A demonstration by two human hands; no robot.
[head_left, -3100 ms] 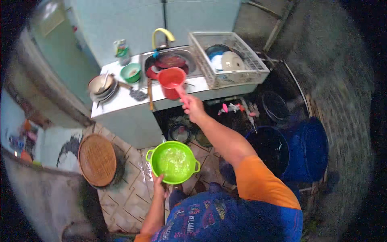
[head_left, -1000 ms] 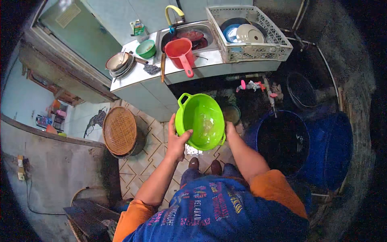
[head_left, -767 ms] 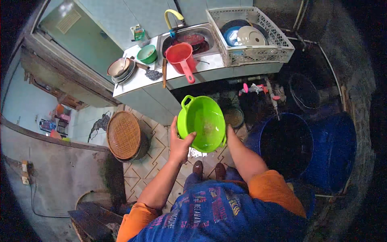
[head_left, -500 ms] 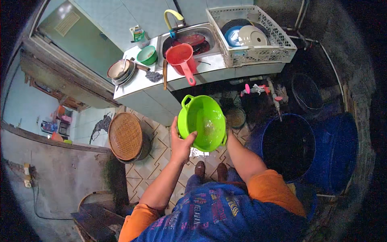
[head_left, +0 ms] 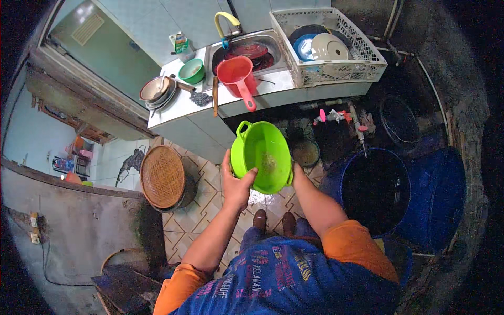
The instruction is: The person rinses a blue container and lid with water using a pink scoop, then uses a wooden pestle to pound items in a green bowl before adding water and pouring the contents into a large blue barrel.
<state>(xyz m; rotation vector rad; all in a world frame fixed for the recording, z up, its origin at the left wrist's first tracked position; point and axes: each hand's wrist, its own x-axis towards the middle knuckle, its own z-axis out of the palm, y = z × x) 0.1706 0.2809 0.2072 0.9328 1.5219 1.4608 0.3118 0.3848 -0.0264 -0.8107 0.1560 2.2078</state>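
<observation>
In front of my body I hold a bright green two-handled plastic basin [head_left: 261,148], tilted so its inside shows. A little clear liquid with pale bits appears to lie at its bottom. My left hand [head_left: 237,185] grips the near left rim, thumb over the edge and fingers along the outer wall. At the near right side, by the lower handle, my right hand [head_left: 298,177] is closed on the basin, its fingers mostly hidden behind it. Beyond the basin, a red dipper [head_left: 234,71] rests at the front edge of the metal sink [head_left: 275,50].
A white plastic crate [head_left: 336,72] of dishes stands right of the sink. Stacked bowls [head_left: 156,90], a green bowl [head_left: 191,71] and a dark scrubber [head_left: 200,98] sit on the left counter. A blue water drum [head_left: 344,184] is at right, a woven tray [head_left: 163,177] at left.
The basin has shifted slightly away from me and a little left, with both hands still on it. The rest of the scene looks the same.
</observation>
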